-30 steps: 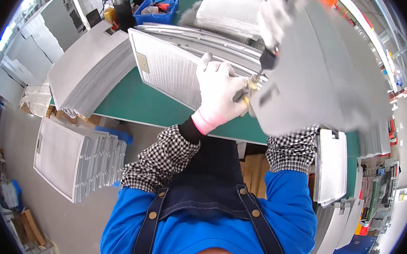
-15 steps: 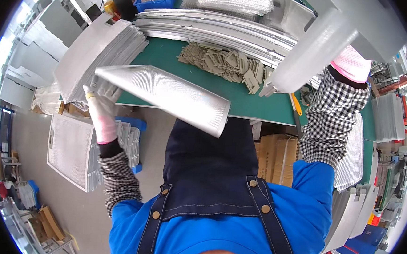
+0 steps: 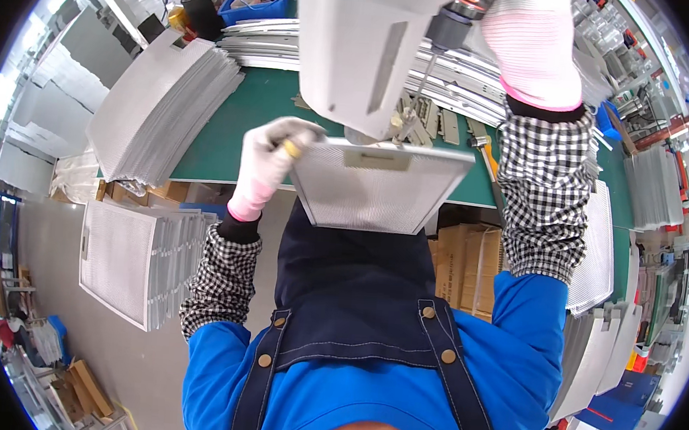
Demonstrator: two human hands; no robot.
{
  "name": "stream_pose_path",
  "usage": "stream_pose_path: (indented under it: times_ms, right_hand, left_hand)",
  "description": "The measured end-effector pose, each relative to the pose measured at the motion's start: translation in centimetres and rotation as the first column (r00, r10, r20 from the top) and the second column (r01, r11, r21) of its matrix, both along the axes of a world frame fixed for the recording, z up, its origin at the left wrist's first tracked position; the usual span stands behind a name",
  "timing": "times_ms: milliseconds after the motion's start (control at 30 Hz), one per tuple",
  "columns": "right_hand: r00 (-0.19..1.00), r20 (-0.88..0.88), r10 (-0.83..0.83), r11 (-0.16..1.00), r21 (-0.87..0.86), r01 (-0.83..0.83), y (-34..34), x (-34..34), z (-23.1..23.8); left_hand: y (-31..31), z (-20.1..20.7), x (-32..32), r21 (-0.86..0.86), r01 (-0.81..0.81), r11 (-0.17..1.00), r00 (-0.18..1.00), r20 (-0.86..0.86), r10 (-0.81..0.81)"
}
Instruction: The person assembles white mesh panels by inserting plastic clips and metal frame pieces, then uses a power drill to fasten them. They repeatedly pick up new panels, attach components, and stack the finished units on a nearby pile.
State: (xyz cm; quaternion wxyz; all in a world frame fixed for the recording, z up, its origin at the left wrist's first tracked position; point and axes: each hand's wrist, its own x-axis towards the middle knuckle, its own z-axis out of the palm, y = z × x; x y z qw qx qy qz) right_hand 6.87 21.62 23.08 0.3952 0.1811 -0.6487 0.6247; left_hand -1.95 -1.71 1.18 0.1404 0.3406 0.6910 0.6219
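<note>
My left grip (image 3: 278,156) pinches the upper corner of the mesh panel (image 3: 370,194) extending just to its right, which I judge light and stiff but easily dented, so best taken by its frame (image 3: 444,194), while my right grip (image 3: 534,48) clasps the driver (image 3: 449,28).

2 bare patches of green worktop (image 3: 222,138) flank the mesh panel (image 3: 378,197). The wider lies left of the panel, bounded by a tall stack of panels (image 3: 156,106); the left hand (image 3: 272,158), at the panel's upper left corner, stands between. The narrower, right of the panel, ends at a yellow-handled tool (image 3: 490,161) and the checked right sleeve (image 3: 542,189). Beyond the panel, a grey housing (image 3: 364,49), a driver (image 3: 451,29) and pale clips (image 3: 427,117) obstruct the way.
</note>
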Motion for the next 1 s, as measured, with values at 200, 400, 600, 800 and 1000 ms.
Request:
stream_pose_path:
  times_ms: [200, 400, 600, 800, 1000]
  right_hand:
    - [0.994, 0.107, -0.020, 0.999, -0.039, 0.024, 0.1, -0.9, -1.7]
    - [0.987, 0.136, -0.080, 0.993, -0.076, 0.091, -0.1, -1.9, -2.5]
    - [0.986, 0.143, -0.079, 0.996, -0.025, 0.084, -1.3, -1.5, -2.7]
    - [0.986, 0.147, -0.083, 0.995, -0.049, 0.091, -1.8, -1.4, -2.2]
    - [0.993, 0.099, -0.064, 0.998, 0.023, 0.062, -1.1, -1.4, -2.5]
  left_hand:
    - [4.0, 2.8, 2.2, -0.178, -0.154, 0.972, 0.507, -0.859, -0.076]
    - [6.3, 0.9, 3.3, -0.212, -0.215, 0.953, 0.565, -0.823, -0.056]
    - [5.3, -0.3, 3.1, -0.258, -0.227, 0.939, 0.494, -0.861, -0.117]
    - [5.0, -0.9, 3.0, -0.253, -0.189, 0.949, 0.483, -0.865, -0.135]
    - [5.1, -0.5, 2.8, -0.282, -0.148, 0.948, 0.488, -0.855, -0.177]
